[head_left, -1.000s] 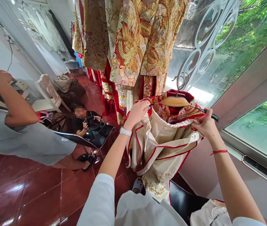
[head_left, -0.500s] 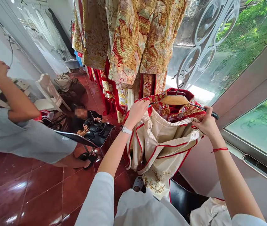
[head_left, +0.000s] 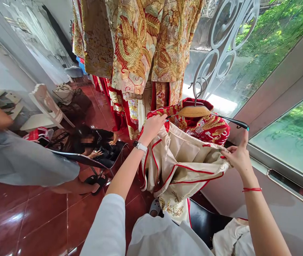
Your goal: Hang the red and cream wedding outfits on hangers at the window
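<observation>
A: How do the person's hands stand?

B: The left hand (head_left: 153, 127) is closed on the red-trimmed edge of the cream garment (head_left: 186, 167), up by the near end of the wooden hanger (head_left: 194, 111). The right hand (head_left: 236, 156) pinches the garment's opposite edge, thumb and fingers together on the cloth, with the index finger raised toward the hanger's black tip.

A: And where is the garment?

B: It hangs between the two hands, spread open below the hanger, its embroidered hem reaching down toward a black chair (head_left: 207, 222). The red and gold lining shows at the collar.

A: What lies around it?

B: Gold-embroidered robes (head_left: 138, 46) hang just behind. A window (head_left: 287, 138) with white scrollwork is on the right. The floor (head_left: 26, 220) is glossy red tile. To the left a person in grey (head_left: 20, 163) stands, and another sits low beside a white chair (head_left: 47, 106).
</observation>
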A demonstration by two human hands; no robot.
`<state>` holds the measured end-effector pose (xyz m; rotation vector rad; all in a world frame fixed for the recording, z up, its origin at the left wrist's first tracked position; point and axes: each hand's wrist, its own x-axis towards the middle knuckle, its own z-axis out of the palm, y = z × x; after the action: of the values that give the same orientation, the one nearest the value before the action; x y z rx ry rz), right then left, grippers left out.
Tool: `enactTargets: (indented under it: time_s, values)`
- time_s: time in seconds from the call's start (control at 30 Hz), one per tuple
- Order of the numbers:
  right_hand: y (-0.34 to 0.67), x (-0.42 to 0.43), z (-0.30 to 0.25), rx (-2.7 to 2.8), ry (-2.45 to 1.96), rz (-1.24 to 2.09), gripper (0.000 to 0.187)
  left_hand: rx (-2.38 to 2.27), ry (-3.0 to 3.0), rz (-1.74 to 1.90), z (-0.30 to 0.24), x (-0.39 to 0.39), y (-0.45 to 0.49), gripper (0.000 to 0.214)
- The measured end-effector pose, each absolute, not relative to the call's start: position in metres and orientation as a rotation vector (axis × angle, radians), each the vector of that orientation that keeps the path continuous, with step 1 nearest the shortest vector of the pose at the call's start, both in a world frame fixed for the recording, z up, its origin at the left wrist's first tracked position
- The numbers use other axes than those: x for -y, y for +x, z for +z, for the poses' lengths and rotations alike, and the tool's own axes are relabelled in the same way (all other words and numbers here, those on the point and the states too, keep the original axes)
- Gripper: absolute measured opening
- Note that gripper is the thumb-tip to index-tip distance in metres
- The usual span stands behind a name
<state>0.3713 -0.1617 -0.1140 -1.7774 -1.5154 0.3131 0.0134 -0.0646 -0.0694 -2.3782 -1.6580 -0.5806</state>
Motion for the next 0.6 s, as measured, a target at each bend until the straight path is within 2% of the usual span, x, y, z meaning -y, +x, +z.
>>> enactTargets:
  time_s: [0.1,0.23,0.3,0.47,0.6]
  values:
    - [0.384,0.181,-0.157,1.564,-1.893,0.456,0.108,1.657,-2.410,-0.591,-0.073,0.066,0.018,0.033]
    - [0.393,0.202,-0.205,1.665,-1.986,0.767,0.066,1.652,-2.451,-0.630,-0.076,0.070,0.018,0.034]
    - [0.396,0.207,-0.211,1.569,-1.867,0.974,0.055,1.642,-2.467,-0.650,-0.076,0.071,0.016,0.034]
    - [0.412,0.189,-0.180,1.042,-1.701,1.117,0.049,1.629,-2.496,-0.651,-0.074,0.065,0.010,0.037]
    - [0.426,0.154,-0.133,0.848,-1.674,1.008,0.042,1.581,-2.556,-0.630,-0.069,0.059,0.001,0.039]
